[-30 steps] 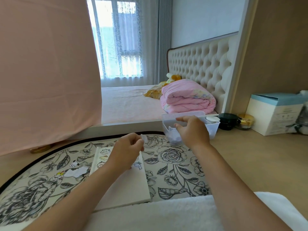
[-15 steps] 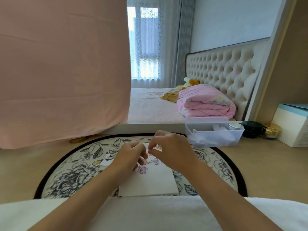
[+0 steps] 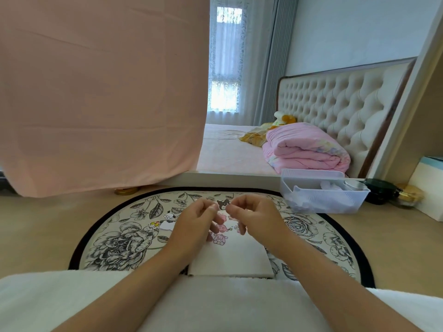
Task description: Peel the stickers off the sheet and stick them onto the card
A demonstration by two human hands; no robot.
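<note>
**Clerk:** Black-eared sticker (image 3: 223,204), item one. Location?

**Checker:** Between the fingertips of both hands, raised above the far end of the card. Left hand (image 3: 196,219): fingers curled, thumb and forefinger pinching the sticker's left edge. Right hand (image 3: 256,216): thumb and forefinger pinching its right edge, other fingers loosely bent.

**Clerk:** Item two, directly below?

**Checker:** White card (image 3: 235,257), lying flat, its near edge touching the white cloth (image 3: 72,295) that covers the lap. Pink bear stickers (image 3: 220,238) on its far half, partly hidden by the left hand.

**Clerk:** Under the card?

**Checker:** Round floral mat (image 3: 115,240), black-rimmed, on the floor. Loose sticker pieces (image 3: 169,219) lie on it just left of the left hand: a white dog figure, a colourful one, a blank white scrap.

**Clerk:** Further out?

**Checker:** Clear plastic bin (image 3: 323,200) at the mat's far right edge, white scraps inside. Dark jar (image 3: 378,190) and gold-lidded jar (image 3: 410,195) to the right of it. Beyond, a bed (image 3: 227,149) with a folded pink quilt (image 3: 304,152). Pink cloth (image 3: 96,92) hanging at far left.
</note>
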